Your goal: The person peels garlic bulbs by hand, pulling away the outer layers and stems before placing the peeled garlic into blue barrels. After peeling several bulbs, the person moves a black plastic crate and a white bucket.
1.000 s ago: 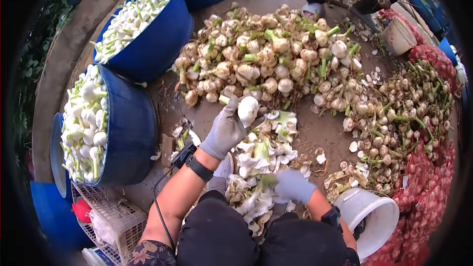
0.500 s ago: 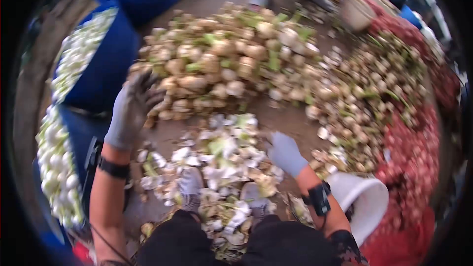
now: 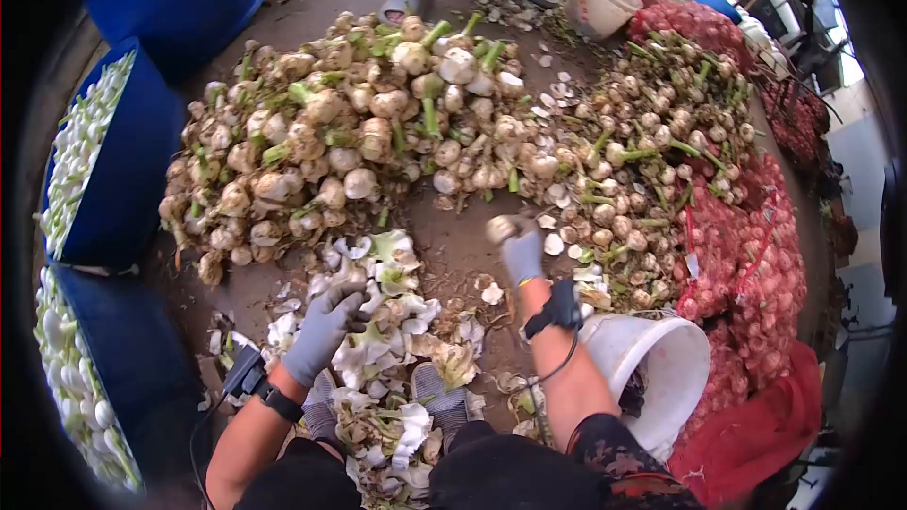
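Note:
My left hand (image 3: 326,329), in a grey glove with darkened fingertips, is over white peelings (image 3: 383,340) near my feet. Its fingers are loosely bent and a little apart, with nothing in them. My right hand (image 3: 518,250), gloved too, is closed around a tan, rounded shape (image 3: 501,229) that is blurred; I cannot tell whether it is a bulb. That hand is beside scattered white peel, between two heaps. Ahead lies a large heap of pale bulbs (image 3: 326,137) with cut green stems. Smaller bulbs (image 3: 652,146) lie piled to the right.
Blue bins (image 3: 142,156) on the left hold peeled white bulbs (image 3: 80,161). A white bucket (image 3: 694,368) lies tipped beside my right forearm. Red mesh bags (image 3: 756,255) full of bulbs line the right side. Another person's shoe (image 3: 406,5) and a pale bucket (image 3: 600,2) are at the back.
My left hand has come back from the big heap to above the peelings. My right hand has reached farther forward, and the tan shape now shows at its fingers. The whole view has shifted.

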A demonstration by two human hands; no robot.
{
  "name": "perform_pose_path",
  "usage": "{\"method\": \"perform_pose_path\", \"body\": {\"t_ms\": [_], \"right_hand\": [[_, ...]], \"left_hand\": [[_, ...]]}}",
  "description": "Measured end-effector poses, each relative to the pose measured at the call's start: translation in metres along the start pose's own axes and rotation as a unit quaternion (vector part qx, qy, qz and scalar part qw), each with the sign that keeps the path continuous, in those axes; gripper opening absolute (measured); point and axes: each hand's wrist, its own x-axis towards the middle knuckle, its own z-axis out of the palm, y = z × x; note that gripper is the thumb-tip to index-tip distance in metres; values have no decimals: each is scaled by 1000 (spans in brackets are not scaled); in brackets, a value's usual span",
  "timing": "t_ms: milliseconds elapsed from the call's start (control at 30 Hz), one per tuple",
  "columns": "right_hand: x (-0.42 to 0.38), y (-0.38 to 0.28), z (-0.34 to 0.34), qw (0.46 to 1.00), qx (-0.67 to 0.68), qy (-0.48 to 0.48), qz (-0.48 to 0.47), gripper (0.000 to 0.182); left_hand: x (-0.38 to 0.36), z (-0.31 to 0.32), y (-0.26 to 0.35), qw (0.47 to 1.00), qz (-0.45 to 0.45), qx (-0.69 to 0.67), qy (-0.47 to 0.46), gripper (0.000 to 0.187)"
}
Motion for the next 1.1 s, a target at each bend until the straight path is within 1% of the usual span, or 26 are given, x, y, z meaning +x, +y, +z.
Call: {"method": "perform_pose_path", "body": {"t_ms": [33, 67, 100, 167, 200, 233, 267, 300, 333, 367, 400, 433, 467, 500, 567, 600, 633, 700, 767, 833, 867, 900, 967, 1033, 1067, 1100], "right_hand": [[-30, -12, 14, 997, 58, -29, 53, 19], [-62, -29, 30, 986, 113, -51, 108, 23], [-91, -42, 41, 958, 181, -133, 177, 19], [-150, -60, 70, 966, -2, -259, -3, 17], [-174, -75, 85, 947, -74, -291, -113, 16], [-187, -98, 90, 915, -132, -296, -241, 13], [-185, -110, 88, 916, -139, -288, -243, 13], [-177, -121, 87, 951, 7, -309, -22, 12], [-172, -130, 85, 917, 157, -309, 197, 17], [-171, -139, 83, 919, 157, -305, 192, 17], [-168, -148, 80, 900, 81, -375, 208, 21], [-166, -155, 80, 869, 3, -442, 222, 26], [-167, -159, 83, 886, -31, -414, 208, 34], [-171, -154, 87, 886, -33, -415, 205, 34], [-180, -146, 91, 901, 94, -376, 194, 36], [-181, -148, 92, 904, 76, -379, 183, 37], [-180, -151, 93, 904, 75, -380, 180, 37], [-179, -165, 94, 890, -19, -424, 168, 32], [-185, -147, 99, 899, -31, -411, 148, 35], [-185, -148, 103, 899, 1, -373, 228, 34], [-187, -161, 103, 901, -38, -371, 223, 28], [-187, -159, 102, 900, -41, -374, 219, 28], [-188, -152, 99, 903, 34, -365, 224, 27], [-187, -151, 100, 909, 14, -354, 221, 27], [-186, -137, 99, 941, -159, -296, -46, 26], [-188, -122, 98, 876, -312, -206, -305, 26]], "left_hand": [[1, 1, -4, 1000, -5, 0, 2, 47], [5, 8, -9, 999, 6, -38, 3, 51], [6, 12, -14, 997, 13, -76, 9, 56], [1, 34, -6, 985, -20, -165, -33, 63], [-1, 37, -4, 978, -39, -200, -46, 66], [2, 28, -7, 986, -20, -162, -32, 67], [0, 24, 2, 995, 23, -97, -9, 68], [-5, 21, 15, 997, 67, -29, 14, 68], [-9, 23, 20, 994, 101, -24, 34, 66], [-14, 26, 23, 993, 118, -9, 22, 66], [-16, 30, 24, 965, 214, 149, -6, 67], [-18, 32, 24, 903, 303, 302, -30, 68], [-23, 32, 25, 926, 258, 273, -43, 70], [-24, 29, 23, 925, 261, 272, -41, 70], [-24, 24, 22, 981, 179, 72, -26, 68], [-30, 26, 29, 993, 116, 3, -21, 66], [-30, 28, 29, 993, 119, 3, -21, 66], [-33, 29, 25, 994, 102, -35, -21, 66], [-35, 25, 21, 992, 121, 2, -25, 67], [-31, 20, 20, 989, 139, 53, 11, 67], [-33, 23, 26, 989, 147, 3, 17, 65], [-33, 22, 26, 988, 151, 1, 19, 65], [-35, 17, 25, 986, 111, -122, -38, 59], [-33, 16, 23, 947, 39, -293, -124, 51], [-31, 17, 22, 926, 16, -349, -145, 51], [-29, 20, 20, 900, -10, -403, -165, 51]]}}
